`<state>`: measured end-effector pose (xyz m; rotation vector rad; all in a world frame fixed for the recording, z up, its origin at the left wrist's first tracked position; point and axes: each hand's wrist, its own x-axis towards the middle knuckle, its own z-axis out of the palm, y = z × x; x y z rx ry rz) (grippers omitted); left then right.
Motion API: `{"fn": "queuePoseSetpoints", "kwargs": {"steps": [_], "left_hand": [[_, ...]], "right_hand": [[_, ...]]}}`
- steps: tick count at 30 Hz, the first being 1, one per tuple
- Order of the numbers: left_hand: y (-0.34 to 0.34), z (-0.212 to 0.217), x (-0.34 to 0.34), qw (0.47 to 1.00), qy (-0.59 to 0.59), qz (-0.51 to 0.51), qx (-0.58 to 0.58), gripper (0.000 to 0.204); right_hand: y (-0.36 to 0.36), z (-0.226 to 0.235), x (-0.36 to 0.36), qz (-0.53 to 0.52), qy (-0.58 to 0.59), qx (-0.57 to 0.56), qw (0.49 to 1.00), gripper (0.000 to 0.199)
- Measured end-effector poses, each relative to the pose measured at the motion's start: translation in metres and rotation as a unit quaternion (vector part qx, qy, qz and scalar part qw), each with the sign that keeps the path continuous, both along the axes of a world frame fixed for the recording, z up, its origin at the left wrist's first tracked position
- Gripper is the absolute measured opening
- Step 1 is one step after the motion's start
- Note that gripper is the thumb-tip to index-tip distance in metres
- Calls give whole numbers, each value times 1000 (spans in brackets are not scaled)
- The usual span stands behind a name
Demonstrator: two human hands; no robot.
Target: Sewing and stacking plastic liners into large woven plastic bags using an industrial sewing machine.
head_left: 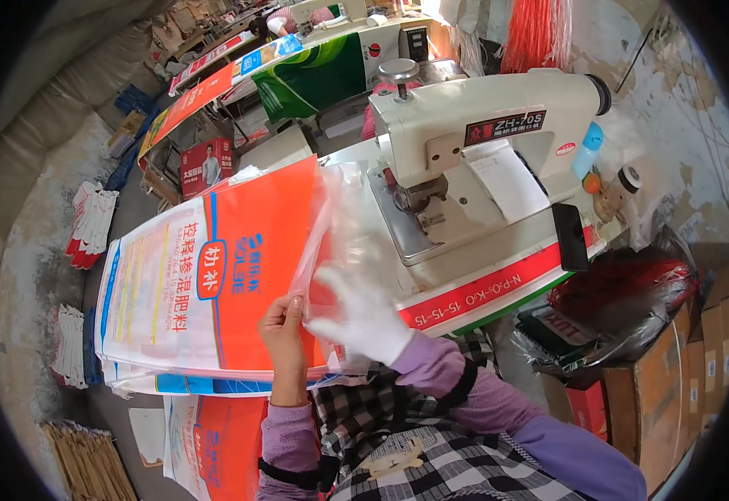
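1. My black-and-white checked garment (481,468) is filling the space closest to me, with a pale patch (394,455) showing on its front; my purple sleeves (288,438) are stretching forward towards the work.
2. My bare left hand (285,324) is pinching the edge of some clear plastic film (321,242) between thumb and fingers.
3. My right hand (360,313), in a white glove, is hovering just beside the left at the same film, its fingers spreading; it is blurring, so I cannot tell whether it is gripping anything.
4. That film is sticking out along the right edge of an orange-and-white sack (222,275), which is lying flat with its print facing up, ahead of my left hand and to its left.
5. More sacks (197,384) are lying under it, their blue and white edges showing, and another printed sack (214,442) is resting lower down, left of my left forearm.
6. Beyond my right hand, a cream sewing machine (565,108) is standing on the tabletop (354,156), with white paper (506,179) lying on its bed.
7. A dark phone-like slab (570,237) is resting near the tabletop's right end, and a blue bottle (587,146) is standing behind it.
8. Farther right, cardboard boxes (665,392) are standing beside a clear bag of red material (623,292).
9. At the far left, red-and-white bundles (93,221) are lying on the floor; red strands (531,33) are hanging behind the machine.
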<state>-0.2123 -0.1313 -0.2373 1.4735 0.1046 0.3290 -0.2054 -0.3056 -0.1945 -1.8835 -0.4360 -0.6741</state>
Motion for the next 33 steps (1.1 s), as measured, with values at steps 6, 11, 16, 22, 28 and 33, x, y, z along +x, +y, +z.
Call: {"fn": "queuePoseSetpoints", "kwargs": {"steps": [6,11,16,22,28,33], "left_hand": [[-17,-1,-6,974,54,38,-218,33],[17,12,-19,784,100,-139,597,27],[37,32,-18,870,156,-97,457,26],[43,21,-11,935,202,-99,274,29],[31,40,-4,887,211,-161,379,31],[50,45,-48,895,108,-135,412,23]], "right_hand": [[32,-54,-19,216,342,262,876,16],[44,-87,-21,247,282,272,886,10],[34,-95,-28,270,152,42,950,19],[28,-87,-34,305,186,27,934,43],[33,-79,-29,277,97,-33,955,40],[35,-90,-12,455,185,51,869,29]]}}
